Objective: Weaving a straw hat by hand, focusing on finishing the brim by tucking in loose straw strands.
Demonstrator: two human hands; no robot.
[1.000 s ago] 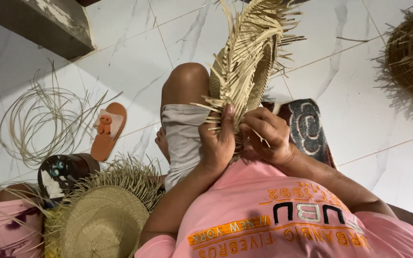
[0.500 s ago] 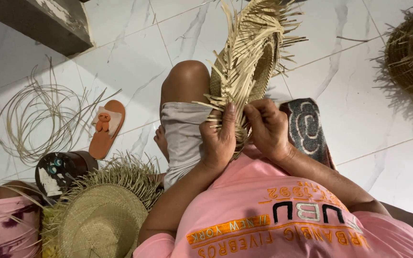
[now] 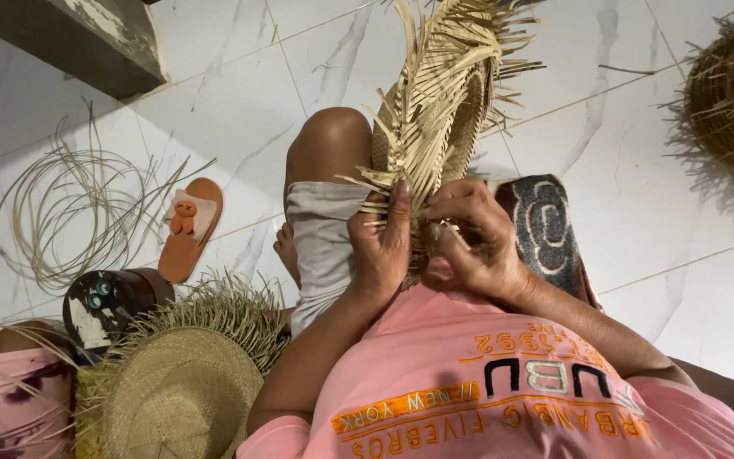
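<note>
A white marble-tiled floor lies under us, with a loose coil of straw strands, an orange sandal and a finished straw hat on it. We hold a half-woven straw piece upright over our bent knee. Our left hand has its grip closed on the lower edge, thumb pressed against the strands. Our right hand pinches strands just beside it, fingers curled shut.
</note>
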